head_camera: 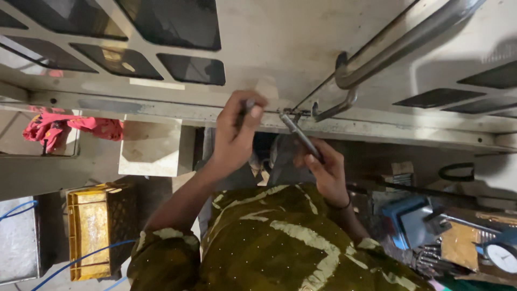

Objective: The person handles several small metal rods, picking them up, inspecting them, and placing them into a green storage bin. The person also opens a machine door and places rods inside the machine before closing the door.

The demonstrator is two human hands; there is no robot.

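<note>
My right hand point(323, 170) is closed on a wrench point(300, 136), its head at the bolt point(284, 113) on the ledge point(161, 110). My left hand point(239, 126) pinches a small tool point(249, 105) just left of the bolt. The wrench looks stiff and hefty, best gripped low on its shank.

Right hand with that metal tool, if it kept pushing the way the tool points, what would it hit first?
The right hand holds a slim metal tool aimed up and left. Its tip already sits at the small fitting on the grey machine frame's ledge, so that comes first, though depth is hard to judge.
</note>
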